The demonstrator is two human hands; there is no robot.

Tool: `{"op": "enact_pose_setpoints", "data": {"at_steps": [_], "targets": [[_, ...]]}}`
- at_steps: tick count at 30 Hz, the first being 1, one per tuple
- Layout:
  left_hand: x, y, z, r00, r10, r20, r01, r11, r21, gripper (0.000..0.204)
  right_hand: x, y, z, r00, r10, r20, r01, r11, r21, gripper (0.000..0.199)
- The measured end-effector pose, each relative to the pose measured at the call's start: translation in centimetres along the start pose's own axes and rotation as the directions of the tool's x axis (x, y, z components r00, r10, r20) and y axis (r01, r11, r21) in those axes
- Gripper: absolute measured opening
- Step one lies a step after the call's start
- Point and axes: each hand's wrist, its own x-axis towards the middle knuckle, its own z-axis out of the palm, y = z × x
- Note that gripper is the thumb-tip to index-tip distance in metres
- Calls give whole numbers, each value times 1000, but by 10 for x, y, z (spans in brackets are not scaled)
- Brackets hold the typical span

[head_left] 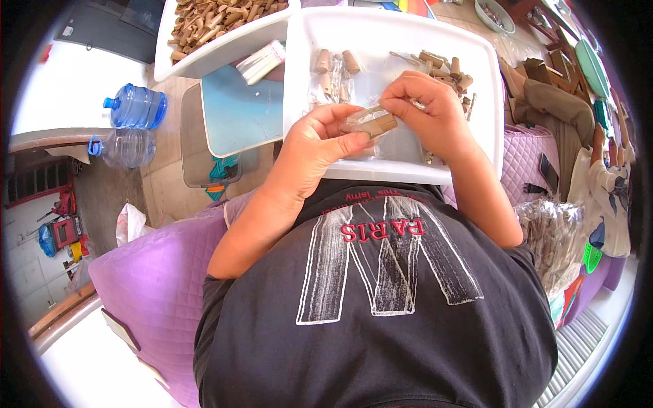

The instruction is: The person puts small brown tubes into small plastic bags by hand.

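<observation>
Over a white plastic tray (496, 139) on my lap, my left hand (314, 144) is closed around a small clear plastic bag (355, 121). Brown cork-like pieces (381, 125) show in or against the bag, between thumb and fingers. My right hand (430, 112) pinches at the bag's far right edge with thumb and forefinger; what exactly lies between those fingertips is hidden. Clear bags with brown tapered pieces (333, 71) lie at the tray's left. More brown pieces and thin sticks (439, 66) are spread at its right, partly behind my right hand.
A white bin (289, 27) with a heap of brown pieces stands far left, beside a packet of white strips (262, 62) and a light-blue panel (235, 119). Two water jugs (141, 105) lie at left. A seated person (558, 102) and bundled clear packages (554, 224) are at right.
</observation>
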Motion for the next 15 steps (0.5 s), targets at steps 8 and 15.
{"op": "enact_pose_setpoints", "data": {"at_steps": [8,15], "targets": [[-2,7,-1,995,-89,44,89,996,-6,30,2,2,-4,982,-189,-28,191,975,117,22],[-2,5,0,994,-82,75,82,997,-1,27,-8,1,-2,976,-186,117,176,980,90,24]]}}
